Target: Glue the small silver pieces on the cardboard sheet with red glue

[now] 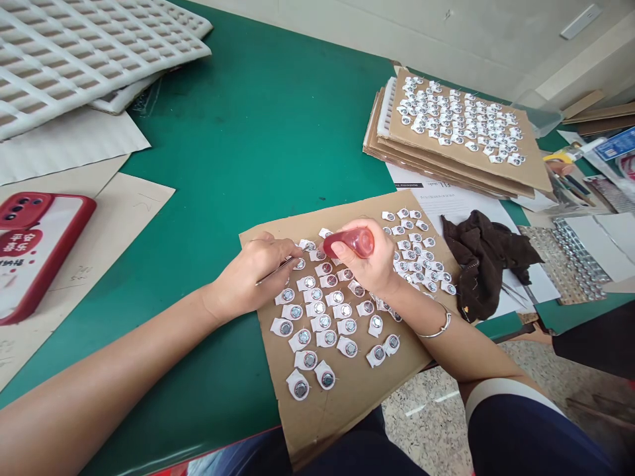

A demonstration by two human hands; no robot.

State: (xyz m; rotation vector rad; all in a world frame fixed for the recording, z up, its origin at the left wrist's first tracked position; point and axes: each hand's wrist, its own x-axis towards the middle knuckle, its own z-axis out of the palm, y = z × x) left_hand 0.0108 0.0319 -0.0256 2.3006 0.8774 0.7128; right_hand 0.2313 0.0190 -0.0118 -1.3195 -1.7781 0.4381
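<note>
A brown cardboard sheet [342, 396] lies at the table's near edge, covered with several small white tabs [317, 324], each bearing a round metal disc. My left hand [251, 274] is closed around thin metal tweezers [280, 268], whose tip points at a tab near the sheet's far side. My right hand [370, 261] grips a small red squeeze bottle [354, 241], tipped toward the same tabs. A silver bangle [439, 327] sits on my right wrist.
A stack of cardboard sheets [516, 168] with more tabs stands at the back right. A dark brown cloth [483, 261] lies on papers to the right. A red-cased phone [30, 254] rests at the left, white grid trays [89, 46] at the back left.
</note>
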